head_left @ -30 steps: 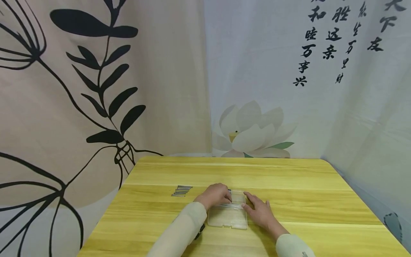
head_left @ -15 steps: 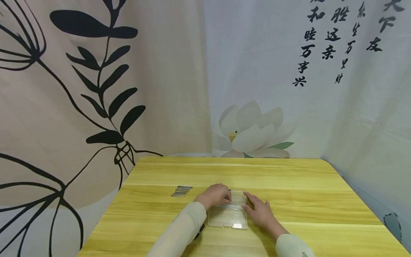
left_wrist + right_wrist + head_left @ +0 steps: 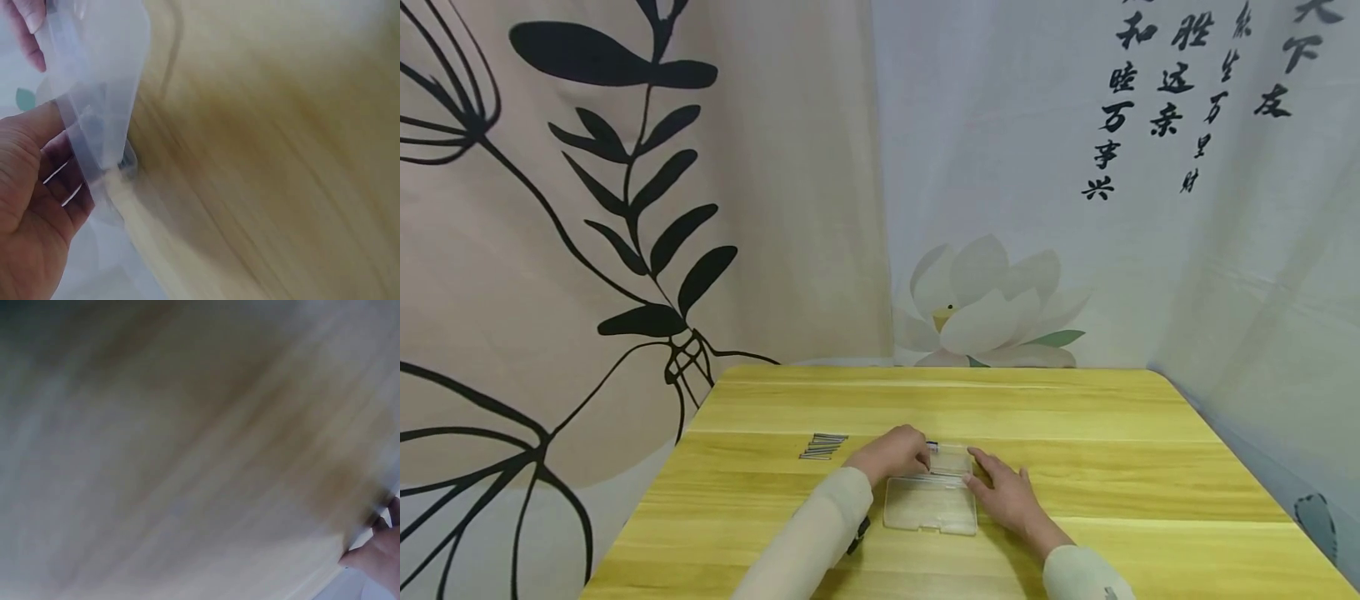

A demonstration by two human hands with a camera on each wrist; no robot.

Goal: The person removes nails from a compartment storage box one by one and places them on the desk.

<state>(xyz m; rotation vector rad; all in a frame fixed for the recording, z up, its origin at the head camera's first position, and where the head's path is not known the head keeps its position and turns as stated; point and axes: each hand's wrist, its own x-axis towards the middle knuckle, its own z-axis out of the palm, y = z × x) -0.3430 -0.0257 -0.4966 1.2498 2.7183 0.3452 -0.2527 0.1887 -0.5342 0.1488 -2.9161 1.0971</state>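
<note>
A clear plastic box (image 3: 929,505) lies on the table with its lid folded open, so two flat halves meet at a hinge. My left hand (image 3: 891,454) is over the left side of the far half, fingers loosely bent; nothing shows between them. In the left wrist view its thumb and fingers (image 3: 69,187) are at the edge of the clear plastic. Some small dark items (image 3: 932,447) show at the far left corner of the box. My right hand (image 3: 1006,496) rests along the box's right edge, fingers extended and touching it.
Several metal nails (image 3: 823,446) lie side by side on the wooden table (image 3: 1120,467), left of the box. A printed cloth (image 3: 805,208) hangs behind the table. The right wrist view is mostly blurred tabletop.
My left hand has drawn a little to the left, baring more of the box and the dark items at its far left corner. My right hand stays in place.
</note>
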